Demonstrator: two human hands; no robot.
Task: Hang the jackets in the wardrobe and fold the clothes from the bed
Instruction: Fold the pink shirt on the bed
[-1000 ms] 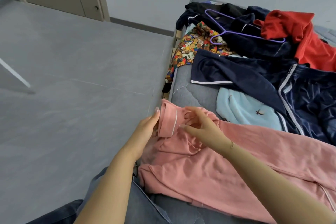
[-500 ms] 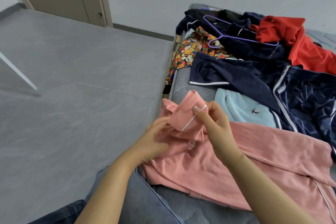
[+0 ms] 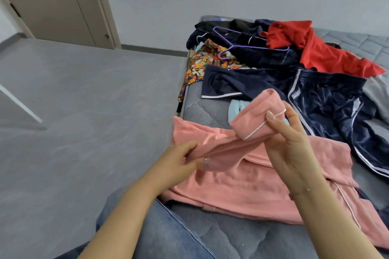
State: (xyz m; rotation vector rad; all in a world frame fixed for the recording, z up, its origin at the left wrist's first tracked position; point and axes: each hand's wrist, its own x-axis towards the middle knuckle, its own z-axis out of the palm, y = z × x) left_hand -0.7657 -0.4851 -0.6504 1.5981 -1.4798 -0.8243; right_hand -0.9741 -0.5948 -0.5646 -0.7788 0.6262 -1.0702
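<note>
Grey quilted bed [image 3: 202, 111]: pink garment [image 3: 242, 187] soft, light (likely limp). Right hand [image 3: 292, 143] pinches its piped cuff [image 3: 259, 113]; left hand [image 3: 179, 162] grips the sleeve below it.

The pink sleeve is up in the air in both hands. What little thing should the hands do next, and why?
Probably lay the sleeve flat across the pink top. The right hand pinches its cuff above the bed, the left hand grips it lower down, and the top's body already lies spread out, so folding the sleeve inward seems the natural next fold.
</note>
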